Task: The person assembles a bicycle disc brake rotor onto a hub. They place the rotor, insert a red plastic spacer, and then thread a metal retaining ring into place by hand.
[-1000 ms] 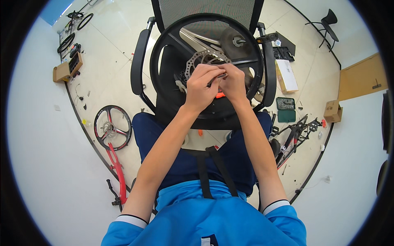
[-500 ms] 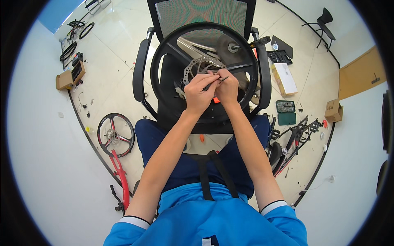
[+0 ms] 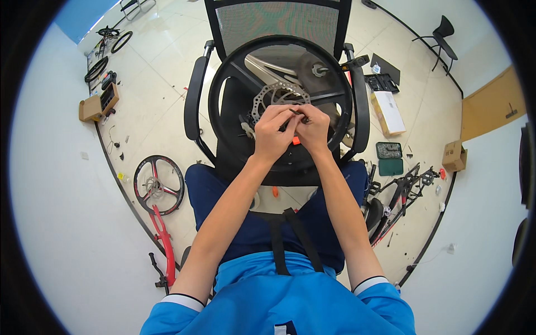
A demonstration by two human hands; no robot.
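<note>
A black spoked wheel (image 3: 214, 111) lies flat across the seat of an office chair, with a silver perforated brake disc (image 3: 258, 105) at its middle. Just below the disc's centre, my left hand (image 3: 272, 134) and my right hand (image 3: 314, 132) meet, thumbs and fingertips pinched together. Between the fingertips shows a small dark thin piece (image 3: 297, 113); the fingers cover most of it, so its kind cannot be made out. Close under the hands, a small orange object (image 3: 296, 140) shows between the wrists. A whitish item (image 3: 247, 129) lies left of my left hand, inside the rim.
Armrests (image 3: 195, 100) flank the wheel. A red-and-black wheel (image 3: 158, 184) and red frame part (image 3: 164, 240) lie left. On the right are a green case (image 3: 389, 166), a bike frame (image 3: 402, 195), a tool case (image 3: 382, 83), and a yellow-and-white box (image 3: 388, 113). An open carton (image 3: 89, 109) stands far left.
My hands have drawn closer together and turned slightly. The dark piece that stuck out past my right fingers now shows less. The chair and wheel sit slightly lower in the picture.
</note>
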